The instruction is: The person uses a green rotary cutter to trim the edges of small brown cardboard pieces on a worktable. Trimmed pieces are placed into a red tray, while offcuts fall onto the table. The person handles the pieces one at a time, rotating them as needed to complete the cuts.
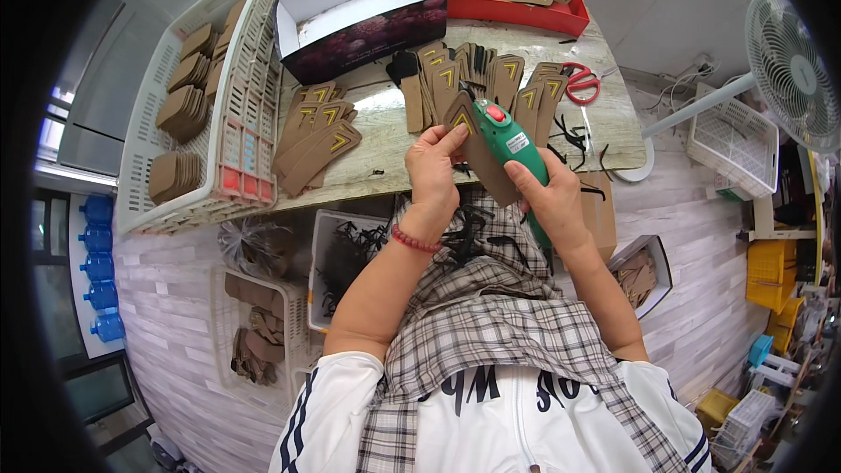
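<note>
My right hand (558, 201) is wrapped round a pair of green electric scissors (519, 147) with a red button on top. Its small metal head points away from me, close to the end of a flat brown piece (484, 165). My left hand (431, 173) pinches that piece between thumb and fingers, near a yellow angled mark. The piece slants below the tool, over the table's near edge. Beyond both hands, several similar brown pieces (438, 79) lie fanned on the table. Another pile of marked pieces (326, 142) is left of my left hand.
Red-handled scissors (582, 85) and black scraps (574, 136) lie to the right on the table (372, 162). Behind stand a dark box (363, 48) and a red tray (574, 17) of pieces. A white crate (215, 162) is left, a fan (784, 70) right. Black scraps cover my lap.
</note>
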The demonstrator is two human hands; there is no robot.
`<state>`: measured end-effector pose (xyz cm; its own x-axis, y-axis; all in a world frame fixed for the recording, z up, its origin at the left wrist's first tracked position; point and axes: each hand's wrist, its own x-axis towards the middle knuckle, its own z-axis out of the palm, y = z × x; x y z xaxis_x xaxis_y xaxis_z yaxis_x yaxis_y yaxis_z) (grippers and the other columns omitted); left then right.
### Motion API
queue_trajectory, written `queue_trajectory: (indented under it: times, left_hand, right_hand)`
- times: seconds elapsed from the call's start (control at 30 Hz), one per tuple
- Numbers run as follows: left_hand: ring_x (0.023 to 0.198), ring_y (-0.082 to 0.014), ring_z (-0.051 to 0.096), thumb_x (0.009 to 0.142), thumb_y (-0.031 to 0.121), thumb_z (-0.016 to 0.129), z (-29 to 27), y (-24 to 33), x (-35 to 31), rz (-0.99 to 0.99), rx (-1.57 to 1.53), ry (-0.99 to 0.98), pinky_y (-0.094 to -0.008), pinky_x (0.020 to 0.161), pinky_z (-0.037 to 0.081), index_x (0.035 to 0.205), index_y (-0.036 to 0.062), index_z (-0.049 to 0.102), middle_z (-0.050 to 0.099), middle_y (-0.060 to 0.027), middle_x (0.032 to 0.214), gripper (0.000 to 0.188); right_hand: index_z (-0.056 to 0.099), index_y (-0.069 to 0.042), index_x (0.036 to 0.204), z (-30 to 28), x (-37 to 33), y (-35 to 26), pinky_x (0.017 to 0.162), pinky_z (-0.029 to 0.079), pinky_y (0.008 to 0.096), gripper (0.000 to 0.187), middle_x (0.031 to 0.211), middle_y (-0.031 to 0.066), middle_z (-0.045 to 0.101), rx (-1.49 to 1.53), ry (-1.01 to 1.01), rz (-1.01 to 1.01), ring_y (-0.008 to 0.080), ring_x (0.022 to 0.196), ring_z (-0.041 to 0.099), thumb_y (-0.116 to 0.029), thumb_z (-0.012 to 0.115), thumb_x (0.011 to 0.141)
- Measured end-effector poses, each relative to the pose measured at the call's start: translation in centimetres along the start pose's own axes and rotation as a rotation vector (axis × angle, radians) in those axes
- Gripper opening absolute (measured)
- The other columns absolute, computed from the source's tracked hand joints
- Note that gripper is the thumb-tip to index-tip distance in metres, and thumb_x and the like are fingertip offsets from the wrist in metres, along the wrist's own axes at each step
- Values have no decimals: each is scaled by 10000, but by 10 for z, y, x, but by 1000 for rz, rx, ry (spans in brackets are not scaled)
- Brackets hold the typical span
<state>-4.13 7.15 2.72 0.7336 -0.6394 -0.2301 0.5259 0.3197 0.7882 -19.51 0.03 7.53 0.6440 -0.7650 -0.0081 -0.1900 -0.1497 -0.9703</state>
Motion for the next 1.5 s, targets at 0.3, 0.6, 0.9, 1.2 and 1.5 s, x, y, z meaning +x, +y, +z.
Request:
queue_trajectory:
  times: [0.3,0.6,0.9,1.2,1.5]
  left_hand:
    - [644,-69,580,853,57,693,-6,8,5,120,94,41,-204,607,446,902,3,669,677,-21,798,77]
    - [719,-61,582,868,68,674,-15,30,5,130,232,-52,-206,684,462,955,2,690,679,-5,825,111]
    - [648,-41,574,873,59,653,-30,51,13,138,360,-147,-191,590,466,901,-8,686,660,1,773,80]
    - [644,-41,542,841,78,668,-37,93,21,142,725,-285,-204,587,439,862,-18,683,643,4,737,99]
    - [648,-41,538,846,90,671,-36,98,22,154,758,-291,-199,593,435,862,-16,679,639,8,735,107]
  right_hand:
    - [636,11,991,-2,-2,2,430,387,218,339,639,-6,563,26,-26,-11,43,483,489,-285,728,853]
    - [639,13,1011,-7,-2,0,441,397,219,356,636,-7,562,-1,-48,3,45,488,496,-286,735,844]
    - [642,2,1031,-13,-2,4,472,417,232,356,656,7,583,-47,-90,-14,56,518,516,-273,745,830]
    - [635,-5,1045,-19,0,4,559,465,274,397,707,51,616,-151,-145,-105,109,599,566,-308,754,818]
    - [633,-4,1024,-14,2,9,538,456,285,386,681,56,601,-170,-120,-101,115,576,564,-311,748,820]
